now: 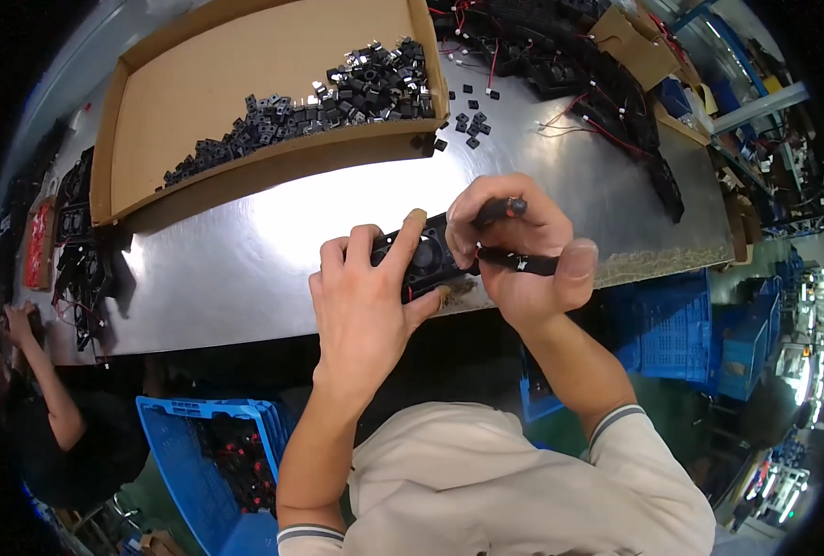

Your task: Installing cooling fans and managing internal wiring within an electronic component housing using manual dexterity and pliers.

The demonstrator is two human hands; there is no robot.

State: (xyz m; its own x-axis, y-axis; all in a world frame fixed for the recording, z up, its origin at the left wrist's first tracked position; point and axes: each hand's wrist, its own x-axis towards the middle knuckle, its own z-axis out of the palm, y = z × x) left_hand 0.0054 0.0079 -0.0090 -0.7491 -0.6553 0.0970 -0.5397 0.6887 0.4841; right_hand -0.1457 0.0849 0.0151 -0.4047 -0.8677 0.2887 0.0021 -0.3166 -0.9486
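Observation:
A black fan housing (428, 256) with a round fan in it lies at the table's front edge. My left hand (361, 283) grips it, fingers over the top and thumb along the near side. My right hand (530, 246) is closed around a hand tool with two black handles (529, 263), apparently pliers. The tool's working end meets the right end of the housing, but my fingers hide its tip. A bit of red shows by my left thumb.
A shallow cardboard box (236, 56) at the back left holds many small black parts (375, 88); several lie loose beside it (472, 125). Black wired assemblies (607, 93) are piled at the back right. Blue crates (194, 405) stand below the table. A co-worker (69, 435) is at far left.

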